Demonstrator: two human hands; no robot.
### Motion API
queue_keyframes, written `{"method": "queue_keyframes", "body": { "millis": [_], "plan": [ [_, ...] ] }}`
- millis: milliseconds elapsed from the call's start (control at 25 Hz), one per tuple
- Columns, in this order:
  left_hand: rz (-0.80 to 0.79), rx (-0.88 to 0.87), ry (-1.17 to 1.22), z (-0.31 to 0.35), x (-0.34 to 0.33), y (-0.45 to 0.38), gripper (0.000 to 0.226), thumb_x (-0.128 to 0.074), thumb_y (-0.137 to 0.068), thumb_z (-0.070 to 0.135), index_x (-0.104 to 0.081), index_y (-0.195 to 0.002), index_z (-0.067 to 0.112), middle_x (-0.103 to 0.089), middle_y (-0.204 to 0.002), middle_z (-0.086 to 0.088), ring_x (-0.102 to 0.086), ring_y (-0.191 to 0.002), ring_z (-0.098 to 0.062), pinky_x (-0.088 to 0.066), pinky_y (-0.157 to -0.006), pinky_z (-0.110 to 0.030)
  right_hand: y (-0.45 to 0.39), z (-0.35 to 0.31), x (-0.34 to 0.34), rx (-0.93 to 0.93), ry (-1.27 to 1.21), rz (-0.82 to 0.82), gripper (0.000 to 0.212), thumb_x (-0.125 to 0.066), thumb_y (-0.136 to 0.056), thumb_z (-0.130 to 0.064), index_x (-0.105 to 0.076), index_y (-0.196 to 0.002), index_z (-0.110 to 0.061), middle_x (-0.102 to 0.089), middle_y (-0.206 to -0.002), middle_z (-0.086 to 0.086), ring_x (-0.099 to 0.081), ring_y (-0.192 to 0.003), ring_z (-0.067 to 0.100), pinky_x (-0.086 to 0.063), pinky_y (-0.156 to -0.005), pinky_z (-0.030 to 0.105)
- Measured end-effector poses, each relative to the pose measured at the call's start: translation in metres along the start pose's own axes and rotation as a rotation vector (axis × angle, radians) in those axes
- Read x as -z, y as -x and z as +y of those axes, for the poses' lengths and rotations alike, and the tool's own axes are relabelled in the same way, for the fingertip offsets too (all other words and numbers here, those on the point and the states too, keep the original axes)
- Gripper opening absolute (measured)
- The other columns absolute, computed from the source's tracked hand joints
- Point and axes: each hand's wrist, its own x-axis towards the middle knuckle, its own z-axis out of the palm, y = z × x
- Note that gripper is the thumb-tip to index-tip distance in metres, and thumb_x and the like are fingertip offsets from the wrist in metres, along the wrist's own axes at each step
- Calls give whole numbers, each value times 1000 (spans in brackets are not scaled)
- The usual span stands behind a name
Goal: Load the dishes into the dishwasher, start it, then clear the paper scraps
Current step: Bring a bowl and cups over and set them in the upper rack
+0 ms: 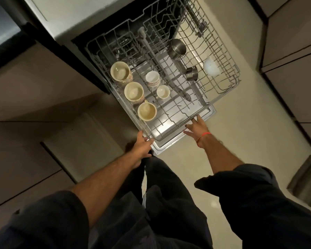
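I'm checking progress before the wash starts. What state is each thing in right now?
Dishwasher door: open, lying flat.
Rack: pulled out over the door, partly loaded.
Three cream mugs: in the rack, mouths facing up.
Steel pot: lying tilted in the rack.
Left hand: at the rack's front corner.
Right hand: fingers straight, at the rack's front edge.

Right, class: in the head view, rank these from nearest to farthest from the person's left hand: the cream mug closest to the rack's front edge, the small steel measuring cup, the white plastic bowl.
Measured from the left hand at the rack's front corner:
1. Cream mug, front left of the rack.
2. Small steel measuring cup, middle right.
3. White plastic bowl, far right.
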Motion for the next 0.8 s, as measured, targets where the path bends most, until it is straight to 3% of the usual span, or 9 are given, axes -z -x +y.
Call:
{"method": "queue_keyframes", "body": {
  "millis": [160, 320, 440, 480, 560, 680, 800],
  "plan": [
    [-57, -28, 112, -12, 3, -3, 70, -48, -107, 14, -11, -160, 41, -41, -156, -2, -61, -111, -21, -56, -71, -33, 8, -14, 8, 4, 30, 62, 80, -33, -95, 23, -7, -157, -21, -13, -164, 5, -36, -141, 37, -34, -113, 52],
    [13, 38, 415, -27, -9, -7, 67, -50, -107, 25, -11, -160, 39, -40, -158, -12, -63, -117, -33, -57, -78, -40, 1, -47, 24, 74, 14, 145, 66, -34, -100, 8, -11, -156, -20, -30, -136, 5, -48, -117, 28, -42, -107, 52],
    [54, 133, 740, -22, -40, -16, 59, -45, -108, 38, -19, -160, 27, -33, -160, -22, -55, -128, -44, -53, -90, -48, -15, -68, 52, 13, -144, 175, 51, -27, -107, -23, -17, -156, -13, -38, -147, 12, -41, -136, 34, -38, -111, 51],
    [98, 129, 814, -17, -51, -20, 58, -43, -108, 38, -20, -160, 26, -30, -161, -22, -53, -130, -45, -51, -95, -50, -20, -76, 56, -10, -173, 177, 51, -27, -107, -25, -17, -156, -11, -36, -151, 18, -39, -138, 37, -39, -110, 51],
    [244, 97, 899, -5, -73, -29, 55, -42, -109, 32, -22, -160, 24, -27, -162, -22, -56, -126, -46, -50, -103, -50, -29, -90, 56, -3, -166, 150, 55, -37, -104, -9, -18, -156, -14, -37, -149, 20, -48, -129, 46, -48, -100, 53],
    [475, 39, 909, -3, -91, -36, 46, -46, -108, 16, -38, -153, 16, -49, -148, -21, -67, -102, -41, -56, -96, -49, -37, -100, 59, 59, -142, 147, 67, -47, -96, 7, -24, -153, -20, -46, -132, 16, -60, -111, 50, -60, -73, 43],
    [567, 6, 940, 10, -93, -42, 39, -46, -105, 0, -51, -141, 15, -59, -121, -12, -66, -82, -25, -61, -80, -41, -45, -103, 64, 42, -192, 43, 58, -44, -101, -4, -26, -153, -22, -46, -141, 19, -58, -118, 46, -54, -82, 47]
  ]
}}
